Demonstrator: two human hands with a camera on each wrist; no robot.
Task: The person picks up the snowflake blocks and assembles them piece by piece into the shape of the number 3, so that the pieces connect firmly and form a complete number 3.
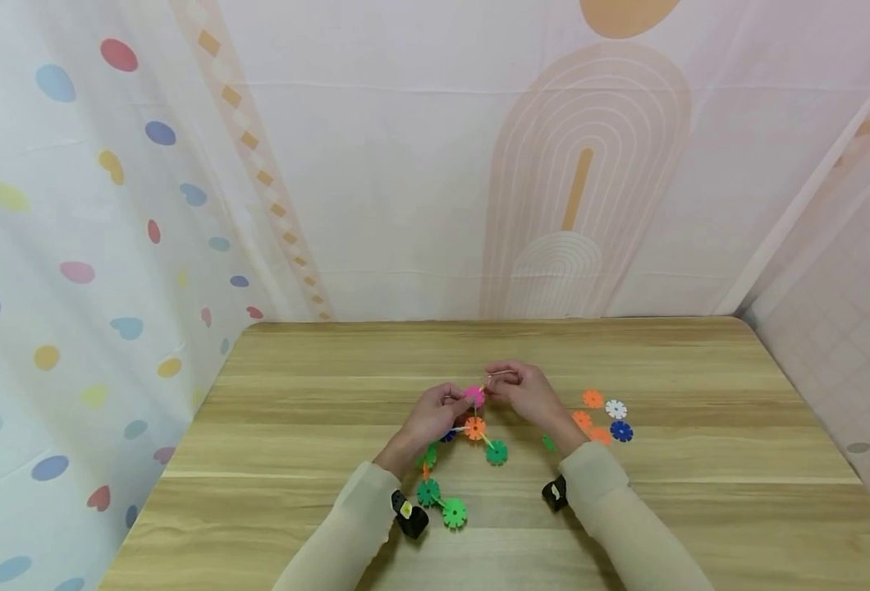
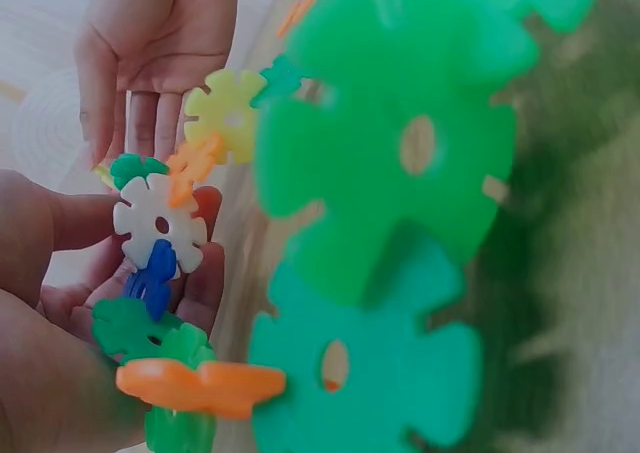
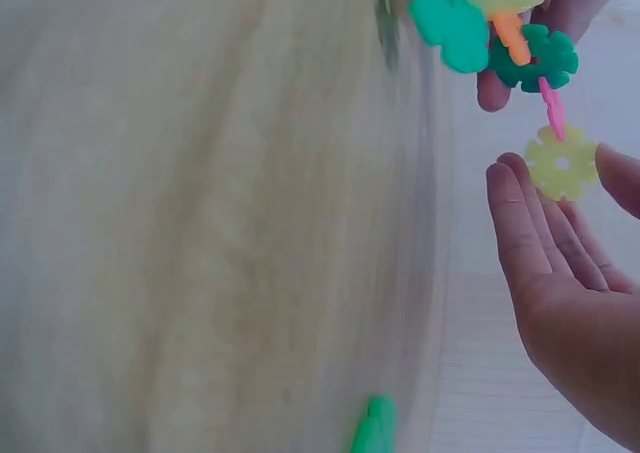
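Observation:
Over the middle of the wooden table (image 1: 295, 492), both hands hold up a chain of plastic snowflake discs (image 1: 475, 428) in pink, orange, green, blue and white. My left hand (image 1: 455, 402) grips the chain near its pink disc (image 1: 474, 397), with its fingers curled behind a white disc (image 2: 158, 223) and a blue disc (image 2: 152, 278). My right hand (image 3: 575, 178) pinches the pale yellow disc (image 3: 561, 163) at the chain's top end between thumb and nearly straight fingers. The chain's lower green discs (image 1: 453, 513) lie on the table by my left wrist.
Several loose discs lie on the table to the right of my hands: orange (image 1: 592, 399), white (image 1: 615, 409), blue (image 1: 621, 431) and a small green one (image 1: 549, 443). Patterned cloth walls close in the table at the back and on both sides.

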